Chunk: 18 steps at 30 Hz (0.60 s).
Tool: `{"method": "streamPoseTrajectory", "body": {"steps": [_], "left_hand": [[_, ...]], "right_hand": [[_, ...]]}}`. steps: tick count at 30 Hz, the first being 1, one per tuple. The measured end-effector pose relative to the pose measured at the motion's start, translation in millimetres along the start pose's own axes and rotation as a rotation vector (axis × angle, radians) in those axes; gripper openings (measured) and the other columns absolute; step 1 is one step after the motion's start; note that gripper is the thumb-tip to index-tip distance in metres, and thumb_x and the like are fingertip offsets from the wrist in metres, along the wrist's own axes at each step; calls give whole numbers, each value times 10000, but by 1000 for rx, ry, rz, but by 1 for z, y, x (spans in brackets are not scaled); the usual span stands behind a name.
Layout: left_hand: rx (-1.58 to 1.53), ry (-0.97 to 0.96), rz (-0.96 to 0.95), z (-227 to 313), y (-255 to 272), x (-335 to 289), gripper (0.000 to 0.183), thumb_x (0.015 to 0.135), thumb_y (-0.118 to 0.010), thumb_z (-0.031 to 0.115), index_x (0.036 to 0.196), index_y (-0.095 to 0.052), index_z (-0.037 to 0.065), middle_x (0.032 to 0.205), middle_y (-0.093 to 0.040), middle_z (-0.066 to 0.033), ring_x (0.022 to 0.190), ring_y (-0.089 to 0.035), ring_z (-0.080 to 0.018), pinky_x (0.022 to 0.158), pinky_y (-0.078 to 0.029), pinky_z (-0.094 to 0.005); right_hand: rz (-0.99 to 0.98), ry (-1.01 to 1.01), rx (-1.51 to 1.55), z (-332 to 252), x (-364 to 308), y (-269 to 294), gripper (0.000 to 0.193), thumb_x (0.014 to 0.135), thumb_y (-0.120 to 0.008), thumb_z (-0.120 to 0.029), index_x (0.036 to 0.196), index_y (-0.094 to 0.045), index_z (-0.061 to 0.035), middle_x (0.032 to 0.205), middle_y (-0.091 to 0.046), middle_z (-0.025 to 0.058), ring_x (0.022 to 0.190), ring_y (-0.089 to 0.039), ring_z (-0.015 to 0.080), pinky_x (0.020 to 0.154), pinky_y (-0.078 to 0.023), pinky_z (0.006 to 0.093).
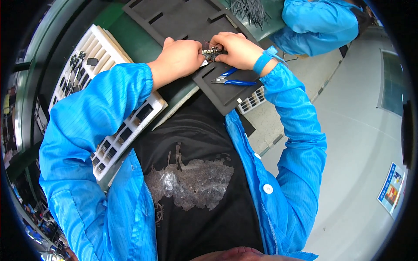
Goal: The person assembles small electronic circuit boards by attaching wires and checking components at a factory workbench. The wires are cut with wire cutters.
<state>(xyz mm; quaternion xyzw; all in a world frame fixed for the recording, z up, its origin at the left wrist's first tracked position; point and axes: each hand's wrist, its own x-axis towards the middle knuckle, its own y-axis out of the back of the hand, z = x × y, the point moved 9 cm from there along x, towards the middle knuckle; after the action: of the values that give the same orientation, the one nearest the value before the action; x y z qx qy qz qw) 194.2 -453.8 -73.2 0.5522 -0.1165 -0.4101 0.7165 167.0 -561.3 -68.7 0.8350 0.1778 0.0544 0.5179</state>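
Note:
Between my two hands is a small circuit board (211, 54) with light and dark parts on it. My left hand (179, 57) pinches its left end, the fingers curled in. From the other side my right hand (237, 49), with a blue band at the wrist, grips the right end between thumb and fingers. A small white piece shows just below the board, near my left fingertips. Beneath my hands lies a black tray (221, 94) with recesses. Side cutters (237, 81) with blue handles rest on it, close below my right hand.
At the left a white slotted tray (99, 47) holds several small black parts. Another slotted white tray (252, 101) sits beyond the cutters. Dark cable ties or wires (250, 11) lie in a bundle at the far side. A person's blue sleeve (320, 21) shows at the upper right.

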Motion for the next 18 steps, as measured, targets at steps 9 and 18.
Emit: {"method": "streamPoseTrajectory", "body": {"steps": [9,18], "left_hand": [[45,50,-20,-4,-5,9,251,892,-647,346,874,-692,100,792,-710,-98,814,-697,-298,831,-443,-442],[38,116,8,-10,-6,13,220,860,-670,329,844,-711,113,752,-706,-91,784,-704,-289,788,-491,-426]], "right_hand": [[40,2,84,-4,5,4,316,762,-775,-46,1011,-581,-38,923,-649,106,861,-648,288,761,-524,379],[-88,-155,231,1,0,2,219,772,-774,-37,957,-659,-9,841,-668,105,775,-646,224,725,-527,337]]}}
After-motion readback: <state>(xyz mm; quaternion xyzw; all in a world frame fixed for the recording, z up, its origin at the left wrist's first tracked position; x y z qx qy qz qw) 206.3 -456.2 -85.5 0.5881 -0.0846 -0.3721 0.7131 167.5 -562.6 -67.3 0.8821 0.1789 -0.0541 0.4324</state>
